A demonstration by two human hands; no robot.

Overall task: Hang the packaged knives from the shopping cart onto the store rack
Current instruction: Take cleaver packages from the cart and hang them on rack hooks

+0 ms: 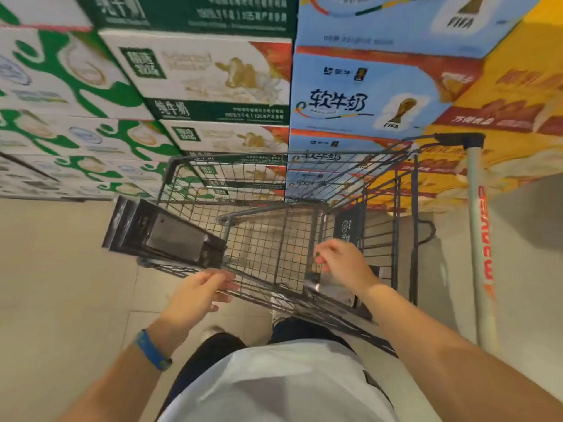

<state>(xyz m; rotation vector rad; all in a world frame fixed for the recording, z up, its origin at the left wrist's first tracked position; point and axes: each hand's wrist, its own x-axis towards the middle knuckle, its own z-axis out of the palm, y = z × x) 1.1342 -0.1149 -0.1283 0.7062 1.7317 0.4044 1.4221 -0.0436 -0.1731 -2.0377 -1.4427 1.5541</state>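
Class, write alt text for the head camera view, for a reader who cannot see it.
A person's left hand and right hand reach toward a wire shopping cart, seen from above. Dark packages lie at its left edge; stacked milk cases stand behind.

We see bright, even indoor light with a warm cast. Motion blur softens the stacked cartons [198, 74] from nine to twelve o'clock, while print toward one o'clock stays readable. Wide-angle distortion bows the shopping cart [231, 156] rim and stretches the frame's edges. A soft shadow greys the floor [524, 226] at three o'clock.
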